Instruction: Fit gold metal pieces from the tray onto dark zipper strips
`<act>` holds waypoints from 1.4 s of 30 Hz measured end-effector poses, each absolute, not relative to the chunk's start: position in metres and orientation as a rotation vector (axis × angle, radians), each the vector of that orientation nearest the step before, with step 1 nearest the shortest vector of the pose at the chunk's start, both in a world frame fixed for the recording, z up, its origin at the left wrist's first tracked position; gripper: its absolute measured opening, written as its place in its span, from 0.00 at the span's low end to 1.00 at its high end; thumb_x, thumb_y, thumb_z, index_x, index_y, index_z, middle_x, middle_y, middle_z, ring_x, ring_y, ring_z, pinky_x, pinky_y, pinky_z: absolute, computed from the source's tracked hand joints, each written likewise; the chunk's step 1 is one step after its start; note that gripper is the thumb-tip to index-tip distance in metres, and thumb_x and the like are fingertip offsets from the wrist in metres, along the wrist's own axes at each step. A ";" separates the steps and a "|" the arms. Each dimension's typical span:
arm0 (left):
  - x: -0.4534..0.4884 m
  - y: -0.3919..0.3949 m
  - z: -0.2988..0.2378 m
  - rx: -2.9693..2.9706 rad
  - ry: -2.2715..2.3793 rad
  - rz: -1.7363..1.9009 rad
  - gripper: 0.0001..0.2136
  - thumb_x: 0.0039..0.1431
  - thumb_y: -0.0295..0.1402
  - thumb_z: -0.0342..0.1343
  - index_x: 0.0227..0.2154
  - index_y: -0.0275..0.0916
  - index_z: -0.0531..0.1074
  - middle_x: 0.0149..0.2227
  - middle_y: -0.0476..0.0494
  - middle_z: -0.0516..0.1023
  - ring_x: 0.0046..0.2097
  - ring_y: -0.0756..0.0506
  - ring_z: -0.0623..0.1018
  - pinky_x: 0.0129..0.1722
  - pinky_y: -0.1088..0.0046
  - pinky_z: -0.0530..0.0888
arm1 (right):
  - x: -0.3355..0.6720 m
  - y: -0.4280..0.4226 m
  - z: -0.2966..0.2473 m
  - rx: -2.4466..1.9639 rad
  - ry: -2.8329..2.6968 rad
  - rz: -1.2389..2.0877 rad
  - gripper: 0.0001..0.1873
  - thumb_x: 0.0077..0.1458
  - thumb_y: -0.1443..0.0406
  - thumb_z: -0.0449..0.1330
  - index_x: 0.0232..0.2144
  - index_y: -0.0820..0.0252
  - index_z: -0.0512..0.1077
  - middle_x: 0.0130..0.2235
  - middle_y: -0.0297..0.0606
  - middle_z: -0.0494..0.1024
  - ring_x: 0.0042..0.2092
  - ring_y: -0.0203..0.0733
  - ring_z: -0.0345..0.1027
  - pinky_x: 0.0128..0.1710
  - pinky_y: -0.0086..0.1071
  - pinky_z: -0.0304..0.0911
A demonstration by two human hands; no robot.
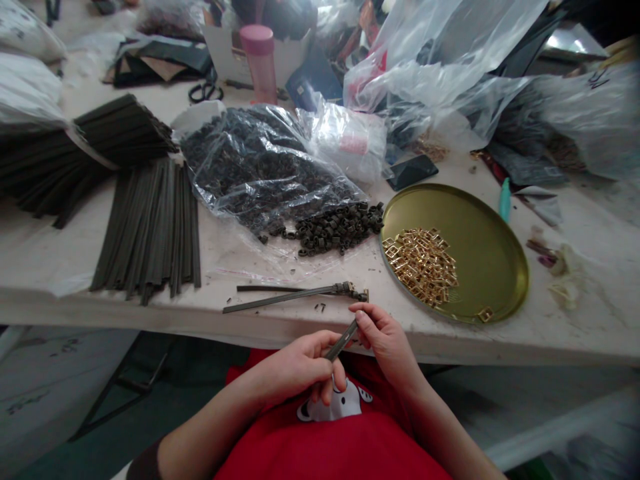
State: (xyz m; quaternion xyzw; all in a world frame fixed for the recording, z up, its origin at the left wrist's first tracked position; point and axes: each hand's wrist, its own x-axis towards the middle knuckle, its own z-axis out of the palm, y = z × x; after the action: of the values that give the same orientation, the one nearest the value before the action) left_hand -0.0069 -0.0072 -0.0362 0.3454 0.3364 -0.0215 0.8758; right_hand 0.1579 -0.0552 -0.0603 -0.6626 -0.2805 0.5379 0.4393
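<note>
Between my two hands is a dark grey strap [342,341], held slanting in front of the table edge. My left hand [313,363] grips its lower part, with the fingers curled around it. The thumb and fingertips of my right hand [383,340] pinch its upper end; whether a buckle is there is hidden. Just beyond, two finished-looking straps [285,300] with buckles and small loops lie on the table. A gold round tray [480,247] to the right holds a heap of gold buckles [425,267]. Small dark loops [340,228] spill from a clear plastic bag [270,160].
Plain straps [150,230] lie in a row at left, beside a tied bundle [115,130]. Behind stand a pink bottle [260,63], black scissors [205,91] and a phone [413,173]. Plastic bags [440,80] crowd the back right. A turquoise tool [505,200] lies beside the tray.
</note>
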 end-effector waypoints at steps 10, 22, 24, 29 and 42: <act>-0.006 -0.006 -0.034 0.725 0.712 -0.063 0.21 0.41 0.20 0.45 0.42 0.36 0.64 0.25 0.52 0.72 0.18 0.56 0.68 0.15 0.84 0.63 | 0.158 -0.056 -0.061 -1.638 -0.698 1.348 0.16 0.50 0.54 0.56 0.35 0.62 0.69 0.18 0.25 0.58 0.20 0.31 0.49 0.19 0.25 0.48; -0.006 -0.008 -0.039 0.694 0.698 -0.042 0.20 0.43 0.20 0.46 0.43 0.36 0.64 0.25 0.52 0.73 0.18 0.57 0.68 0.14 0.86 0.62 | 0.159 -0.055 -0.063 -1.641 -0.707 1.340 0.15 0.51 0.56 0.56 0.35 0.61 0.69 0.19 0.26 0.60 0.21 0.31 0.51 0.20 0.25 0.49; -0.006 -0.008 -0.038 0.675 0.692 -0.039 0.20 0.43 0.20 0.46 0.42 0.36 0.64 0.25 0.52 0.73 0.17 0.57 0.68 0.13 0.86 0.62 | 0.159 -0.055 -0.062 -1.643 -0.705 1.340 0.15 0.51 0.56 0.56 0.35 0.61 0.69 0.19 0.26 0.60 0.21 0.31 0.51 0.20 0.25 0.49; -0.005 -0.007 -0.036 0.633 0.703 -0.019 0.17 0.45 0.21 0.45 0.40 0.34 0.65 0.23 0.51 0.73 0.17 0.57 0.68 0.13 0.87 0.62 | 0.159 -0.055 -0.060 -1.646 -0.701 1.340 0.14 0.51 0.56 0.56 0.35 0.61 0.69 0.19 0.26 0.60 0.21 0.31 0.51 0.19 0.25 0.48; -0.004 -0.006 -0.033 0.586 0.730 -0.001 0.14 0.50 0.25 0.45 0.41 0.32 0.66 0.25 0.45 0.77 0.17 0.56 0.70 0.13 0.86 0.61 | 0.158 -0.056 -0.060 -1.611 -0.649 1.337 0.14 0.50 0.57 0.56 0.36 0.61 0.68 0.18 0.25 0.57 0.21 0.30 0.48 0.20 0.25 0.46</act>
State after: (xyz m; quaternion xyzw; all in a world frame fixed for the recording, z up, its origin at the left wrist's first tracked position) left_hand -0.0036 -0.0060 -0.0332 0.2825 0.3519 -0.0004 0.8924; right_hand 0.1575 -0.0563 -0.0595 -0.6536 -0.2634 0.5425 0.4573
